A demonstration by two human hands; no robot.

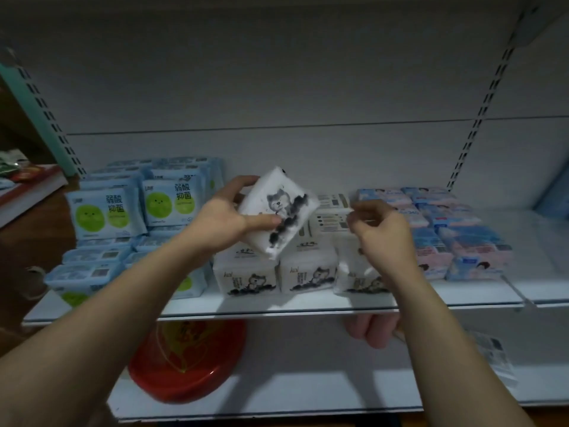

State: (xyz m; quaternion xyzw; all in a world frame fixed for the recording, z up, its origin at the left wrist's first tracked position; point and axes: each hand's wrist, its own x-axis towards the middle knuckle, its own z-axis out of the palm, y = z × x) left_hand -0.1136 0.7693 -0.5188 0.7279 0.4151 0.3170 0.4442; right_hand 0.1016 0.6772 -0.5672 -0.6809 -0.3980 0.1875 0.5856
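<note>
On the white shop shelf (pixel 462 295) the front row of dog-print packs (pixel 308 275) appears set, but one tissue pack (pixel 277 211) is not yet placed: the left hand (pixel 221 223) grips it tilted above the row, and the right hand (pixel 380 232) curls beside it, its grasp indiscernible.

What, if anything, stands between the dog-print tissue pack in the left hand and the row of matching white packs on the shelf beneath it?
Nothing visible does. The tissue pack, gripped tilted by the left hand, hangs just above the white packs; the right hand is off to its right.
</note>
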